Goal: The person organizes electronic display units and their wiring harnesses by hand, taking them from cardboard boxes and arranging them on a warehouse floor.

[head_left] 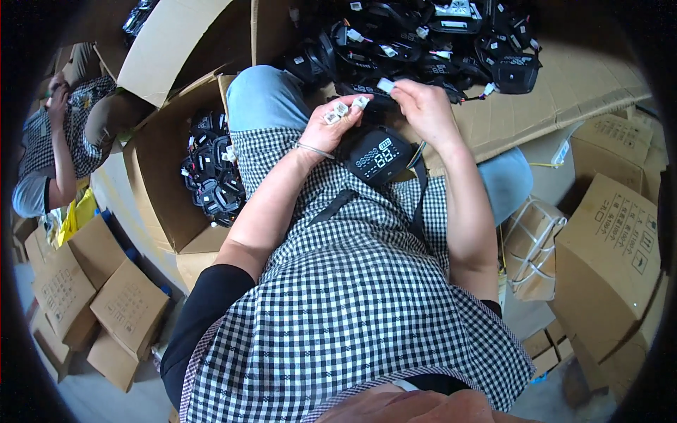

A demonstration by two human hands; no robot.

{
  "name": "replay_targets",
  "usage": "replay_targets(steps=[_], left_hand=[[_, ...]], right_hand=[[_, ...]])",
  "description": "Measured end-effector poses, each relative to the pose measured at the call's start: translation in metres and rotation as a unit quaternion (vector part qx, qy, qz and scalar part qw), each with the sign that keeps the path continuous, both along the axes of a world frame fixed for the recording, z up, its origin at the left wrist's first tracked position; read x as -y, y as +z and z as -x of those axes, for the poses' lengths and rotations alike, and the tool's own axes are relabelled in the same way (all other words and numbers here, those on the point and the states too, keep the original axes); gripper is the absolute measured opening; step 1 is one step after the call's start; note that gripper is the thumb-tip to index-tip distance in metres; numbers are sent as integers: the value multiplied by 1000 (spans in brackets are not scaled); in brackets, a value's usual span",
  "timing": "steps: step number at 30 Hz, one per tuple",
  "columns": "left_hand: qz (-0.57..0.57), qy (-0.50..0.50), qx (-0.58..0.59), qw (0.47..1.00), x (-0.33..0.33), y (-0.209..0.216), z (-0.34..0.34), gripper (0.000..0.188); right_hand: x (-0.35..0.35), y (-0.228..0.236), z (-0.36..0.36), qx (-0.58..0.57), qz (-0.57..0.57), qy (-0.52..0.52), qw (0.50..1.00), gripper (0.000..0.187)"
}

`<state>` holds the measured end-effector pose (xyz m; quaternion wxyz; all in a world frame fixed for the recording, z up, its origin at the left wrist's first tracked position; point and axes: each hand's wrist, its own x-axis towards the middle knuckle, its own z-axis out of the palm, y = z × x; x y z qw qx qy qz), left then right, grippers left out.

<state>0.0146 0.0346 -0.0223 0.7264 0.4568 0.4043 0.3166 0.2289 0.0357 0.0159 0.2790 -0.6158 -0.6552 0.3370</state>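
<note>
My left hand (pixel 330 132) is closed around several small white plug connectors (pixel 341 110), which stick up between its fingers and thumb. Just to the right, my right hand (pixel 427 116) pinches a small white piece (pixel 386 85), perhaps another connector. Beneath both hands a black display unit (pixel 381 156) with light markings rests on my lap, and a black cable (pixel 421 187) hangs from its right side. Beyond my hands, many similar black units (pixel 402 49) with white plugs lie heaped on cardboard.
An open carton (pixel 159 183) at my left holds more black units (pixel 214 173). At the far left another person (pixel 67 130) sits in a checked apron. Cartons (pixel 130 303) stand at lower left, others (pixel 610 240) at right, beside a strapped bundle (pixel 534 247). A cardboard sheet (pixel 557 106) spans the upper right.
</note>
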Motion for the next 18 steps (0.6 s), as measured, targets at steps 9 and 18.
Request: replay_targets(steps=[9,18], left_hand=[[2,12,-35,999,-1,-11,-3,22],[-26,30,-109,993,-1,-15,-7,21]], right_hand=[[-32,28,0,289,-77,284,911,10],[-37,10,10,276,29,286,917,17]])
